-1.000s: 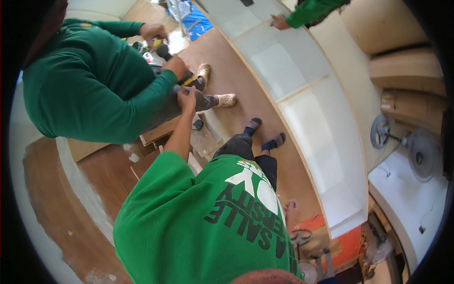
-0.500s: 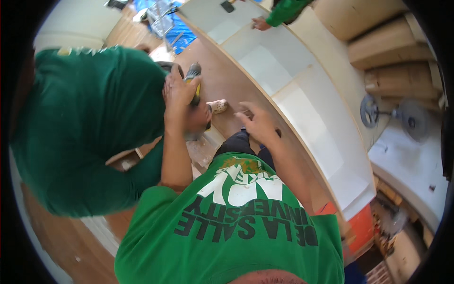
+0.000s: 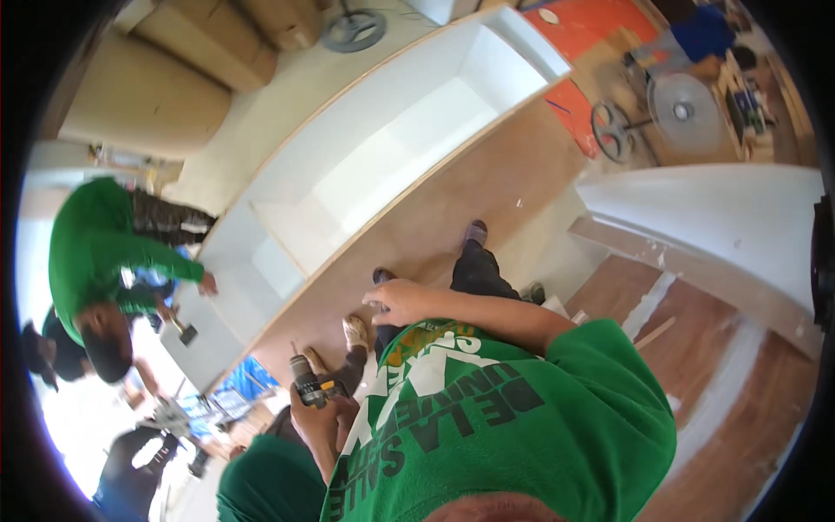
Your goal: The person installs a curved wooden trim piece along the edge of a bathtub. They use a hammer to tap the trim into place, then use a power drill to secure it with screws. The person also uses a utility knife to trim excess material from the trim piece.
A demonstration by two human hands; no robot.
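My left hand (image 3: 314,418) is wrapped round a yellow and black power drill (image 3: 309,378), held upright with a bit pointing up, beside a co-worker (image 3: 266,485) in green at the bottom. My right hand (image 3: 391,302) is near my waist, fingers apart and slightly bent, with nothing visible in them. Beyond it lies a long white open box cabinet (image 3: 387,160) with wooden edges and dividers. At its left end another co-worker (image 3: 102,257) in green bends over it, one hand on it and the other by a mallet (image 3: 182,329).
Cardboard-coloured cartons (image 3: 209,43) stand behind the cabinet. Fan stands with bases (image 3: 614,130), a fan (image 3: 683,111), an orange sheet (image 3: 591,26) and a person (image 3: 696,35) in blue are at upper right. A white panel (image 3: 700,217) is at right; more people (image 3: 48,348) are at far left.
My view has swung round, so the cabinet runs diagonally across the top. My left hand, earlier at the co-worker's drill, now holds it at lower centre. My right hand has come toward my waist.
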